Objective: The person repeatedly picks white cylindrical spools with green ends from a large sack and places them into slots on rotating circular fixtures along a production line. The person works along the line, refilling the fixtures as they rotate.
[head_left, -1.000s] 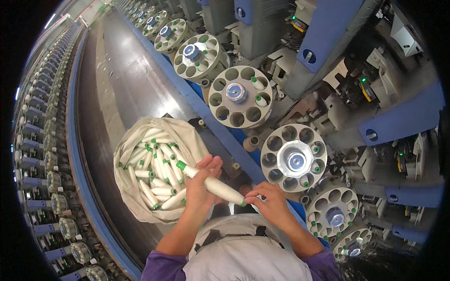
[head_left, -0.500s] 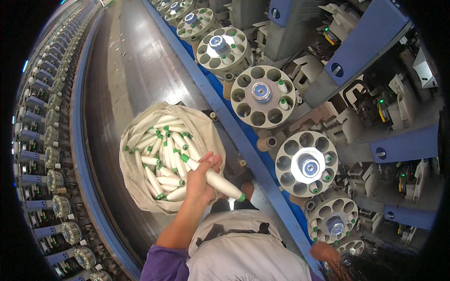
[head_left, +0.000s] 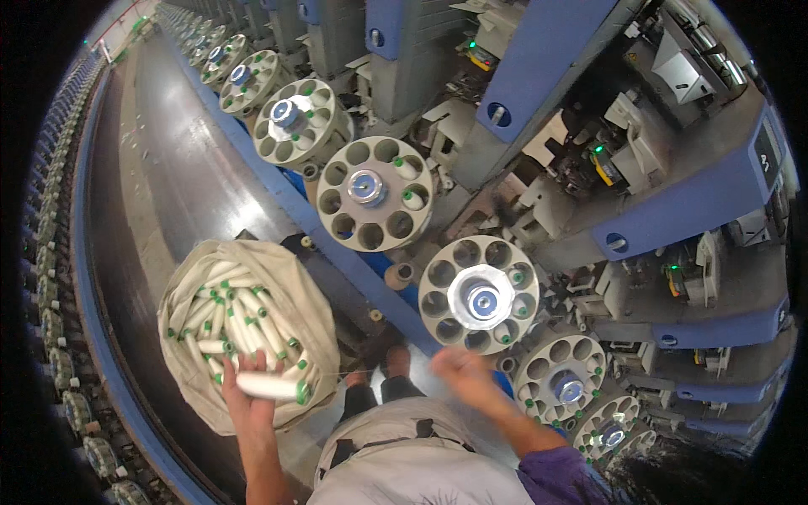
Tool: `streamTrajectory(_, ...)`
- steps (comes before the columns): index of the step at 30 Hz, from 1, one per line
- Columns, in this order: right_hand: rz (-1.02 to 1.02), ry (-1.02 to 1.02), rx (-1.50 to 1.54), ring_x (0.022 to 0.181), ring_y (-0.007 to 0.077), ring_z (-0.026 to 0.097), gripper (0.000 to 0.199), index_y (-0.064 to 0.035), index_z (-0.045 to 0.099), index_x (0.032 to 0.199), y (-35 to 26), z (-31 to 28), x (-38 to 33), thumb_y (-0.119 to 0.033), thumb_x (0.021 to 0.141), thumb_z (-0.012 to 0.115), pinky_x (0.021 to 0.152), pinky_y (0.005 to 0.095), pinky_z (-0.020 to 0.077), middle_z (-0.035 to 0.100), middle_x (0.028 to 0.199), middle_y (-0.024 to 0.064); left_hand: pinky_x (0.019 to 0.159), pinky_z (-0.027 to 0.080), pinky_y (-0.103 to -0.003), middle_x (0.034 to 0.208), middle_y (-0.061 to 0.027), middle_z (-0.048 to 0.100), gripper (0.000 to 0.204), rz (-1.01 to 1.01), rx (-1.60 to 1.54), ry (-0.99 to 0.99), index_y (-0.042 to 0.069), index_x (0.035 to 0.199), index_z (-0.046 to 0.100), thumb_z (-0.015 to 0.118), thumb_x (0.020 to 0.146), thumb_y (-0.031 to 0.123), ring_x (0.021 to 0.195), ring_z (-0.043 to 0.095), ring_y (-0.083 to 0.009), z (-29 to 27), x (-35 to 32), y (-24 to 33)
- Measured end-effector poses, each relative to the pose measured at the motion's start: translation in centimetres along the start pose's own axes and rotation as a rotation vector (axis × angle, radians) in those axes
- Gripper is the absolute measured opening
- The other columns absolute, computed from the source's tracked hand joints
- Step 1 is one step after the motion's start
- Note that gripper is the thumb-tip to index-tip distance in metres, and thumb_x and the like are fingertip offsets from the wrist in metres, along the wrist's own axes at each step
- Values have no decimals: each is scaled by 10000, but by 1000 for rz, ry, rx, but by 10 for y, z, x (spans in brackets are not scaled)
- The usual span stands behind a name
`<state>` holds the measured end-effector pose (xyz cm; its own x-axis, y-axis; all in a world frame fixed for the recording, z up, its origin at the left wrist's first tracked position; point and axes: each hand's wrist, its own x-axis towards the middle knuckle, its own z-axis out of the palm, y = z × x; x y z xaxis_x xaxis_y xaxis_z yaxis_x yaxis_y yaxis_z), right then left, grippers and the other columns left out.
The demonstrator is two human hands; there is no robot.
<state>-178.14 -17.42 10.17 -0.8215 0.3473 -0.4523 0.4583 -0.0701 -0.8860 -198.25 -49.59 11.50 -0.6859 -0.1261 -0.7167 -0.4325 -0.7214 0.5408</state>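
Note:
In my left hand (head_left: 247,411) lies a white yarn bobbin (head_left: 268,387) with a green end, the fingers curled round it. It is held over the near side of a beige cloth bag (head_left: 313,337) full of similar green-tipped bobbins (head_left: 244,324). A thin yarn runs from this bobbin toward my right hand (head_left: 468,375). That hand is closed and somewhat blurred, and the yarn appears pinched in its fingers. Just beyond my right hand stands a round bobbin magazine (head_left: 436,315) with several round pockets, a few of them holding bobbins.
More round magazines (head_left: 357,229) line the machine on the right, above a blue rail (head_left: 370,282). Blue machine arms (head_left: 682,215) jut out over them. A brown paper tube (head_left: 399,276) sits beside the rail. Another machine row (head_left: 63,252) runs along the left of the aisle floor (head_left: 181,160).
The view has shifted right, so the bag sits further left. My left hand has moved the bobbin lower, now nearly level. My right hand has come up from the lower right, with yarn stretched between.

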Motion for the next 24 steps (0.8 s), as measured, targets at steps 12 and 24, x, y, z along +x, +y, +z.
streamTrajectory(12,-594,927,-432,1095,239,518,408,-58,578,1265,-49,-105,44,-170,915,757,978,421,415,499,1279,116,1056,503,-395,1341,-157,594,334,285,697,-1465,82,1315,584,681,999,132,1286,591,-288,51,-75,-261)
streamTrajectory(24,-596,-80,-554,1054,300,594,242,-68,649,1169,-51,100,79,-90,929,677,936,429,453,617,1149,132,807,551,-467,1089,-220,653,383,855,1487,-680,-5,1218,581,669,863,111,977,661,-411,-29,56,-79)
